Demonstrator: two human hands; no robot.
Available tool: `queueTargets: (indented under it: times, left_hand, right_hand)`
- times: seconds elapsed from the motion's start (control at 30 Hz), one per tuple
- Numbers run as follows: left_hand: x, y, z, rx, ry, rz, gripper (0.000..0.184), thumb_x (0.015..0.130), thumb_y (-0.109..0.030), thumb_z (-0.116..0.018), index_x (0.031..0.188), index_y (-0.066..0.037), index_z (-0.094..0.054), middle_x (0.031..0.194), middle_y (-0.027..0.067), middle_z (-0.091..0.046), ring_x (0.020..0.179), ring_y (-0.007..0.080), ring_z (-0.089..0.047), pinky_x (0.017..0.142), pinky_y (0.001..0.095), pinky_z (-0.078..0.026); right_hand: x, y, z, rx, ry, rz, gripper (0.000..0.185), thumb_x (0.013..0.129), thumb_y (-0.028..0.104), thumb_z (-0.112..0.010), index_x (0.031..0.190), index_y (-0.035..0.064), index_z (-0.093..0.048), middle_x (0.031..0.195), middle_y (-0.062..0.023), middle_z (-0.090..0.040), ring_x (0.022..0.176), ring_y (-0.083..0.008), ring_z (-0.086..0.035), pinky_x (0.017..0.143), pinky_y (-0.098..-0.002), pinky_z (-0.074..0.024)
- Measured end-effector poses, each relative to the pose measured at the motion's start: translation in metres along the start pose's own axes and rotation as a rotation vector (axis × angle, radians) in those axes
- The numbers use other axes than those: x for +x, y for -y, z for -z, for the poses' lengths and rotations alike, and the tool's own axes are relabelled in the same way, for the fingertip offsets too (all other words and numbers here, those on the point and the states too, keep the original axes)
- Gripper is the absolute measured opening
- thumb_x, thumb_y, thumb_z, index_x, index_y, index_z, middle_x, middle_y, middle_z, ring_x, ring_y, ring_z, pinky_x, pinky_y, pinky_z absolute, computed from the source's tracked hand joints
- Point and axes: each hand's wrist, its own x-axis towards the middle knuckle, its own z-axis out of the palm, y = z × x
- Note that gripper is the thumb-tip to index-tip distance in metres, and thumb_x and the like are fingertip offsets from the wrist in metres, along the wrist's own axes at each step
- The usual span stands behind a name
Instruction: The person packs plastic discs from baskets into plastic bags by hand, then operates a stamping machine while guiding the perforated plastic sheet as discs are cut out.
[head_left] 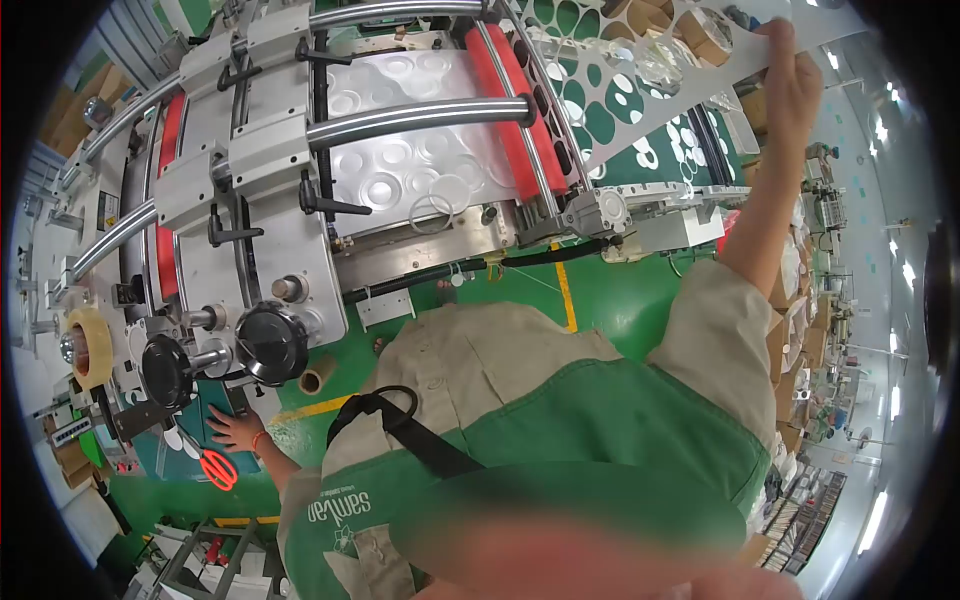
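Observation:
My right hand (795, 80) is raised at the upper right, its fingers closed on the edge of a white perforated sheet (690, 90). The sheet, full of round cut-outs, stretches tilted from the hand toward the machine's roller end. Low on the left, my left hand (235, 430) has its fingers spread over a teal surface beside the machine. Orange-handled scissors (217, 468) lie right beside that hand, apparently not gripped. Round pieces show on the machine's metal bed (400, 180), and a clear ring (432, 213) sits near its front edge.
Red rollers (500, 110), steel bars (420, 120) and black knobs (272, 342) belong to the machine in front of me. A tape roll (90, 347) hangs at the left. White cut pieces lie on a green belt (700, 145). Cardboard boxes (705, 35) stand beyond.

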Motion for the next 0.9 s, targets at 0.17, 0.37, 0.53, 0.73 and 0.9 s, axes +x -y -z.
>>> queueTargets:
  times: [0.17,0.37,0.53,0.73,0.9]
  left_hand:
    - [-0.006,0.001,-0.02,0.067,0.021,0.013,0.084,0.068,-0.034,-0.063,0.136,-0.038,-0.014,0.141,0.0007,-0.021,0.123,0.0401,-0.028,0.091,0.0593,-0.029]
    - [-0.008,-0.002,-0.009,-0.014,0.021,0.031,0.08,0.069,-0.031,-0.06,0.135,-0.038,-0.015,0.141,0.0013,-0.022,0.124,0.0397,-0.026,0.092,0.0606,-0.027]
    - [-0.007,0.001,-0.015,-0.021,0.006,0.027,0.078,0.07,-0.03,-0.059,0.135,-0.038,-0.017,0.141,0.0014,-0.023,0.124,0.0392,-0.026,0.092,0.0601,-0.028]
    - [-0.004,0.003,-0.02,0.05,0.024,0.046,0.077,0.071,-0.031,-0.058,0.135,-0.039,-0.017,0.14,0.0009,-0.023,0.124,0.0376,-0.028,0.092,0.0578,-0.028]
    - [-0.005,0.004,-0.019,0.014,0.033,0.051,0.079,0.071,-0.033,-0.06,0.135,-0.039,-0.014,0.141,0.0002,-0.022,0.125,0.0365,-0.027,0.092,0.057,-0.028]
  right_hand:
    - [-0.047,-0.053,-0.067,0.577,0.281,-0.099,0.034,0.091,0.029,-0.04,0.107,0.0009,-0.051,0.095,-0.0065,-0.056,0.082,-0.0157,-0.054,0.077,-0.0267,-0.041]
    - [-0.047,-0.086,-0.106,0.678,0.697,0.057,0.027,0.082,0.014,-0.059,0.103,0.0058,-0.044,0.083,-0.002,-0.053,0.072,-0.0063,-0.048,0.063,-0.0186,-0.0383]
    - [-0.035,-0.087,-0.109,0.512,0.907,0.112,0.027,0.081,0.016,-0.062,0.096,0.0059,-0.042,0.071,0.0004,-0.053,0.064,-0.0044,-0.045,0.051,-0.021,-0.0321]
    - [-0.046,-0.072,-0.106,0.614,0.891,0.164,0.021,0.08,0.016,-0.063,0.092,0.0039,-0.051,0.086,0.0021,-0.053,0.069,-0.0041,-0.048,0.058,-0.0207,-0.0403]
    - [-0.035,-0.102,-0.084,0.259,0.634,-0.063,0.023,0.069,0.013,-0.073,0.069,0.0029,-0.053,0.06,0.0055,-0.05,0.054,-0.0024,-0.046,0.047,-0.0189,-0.0353]
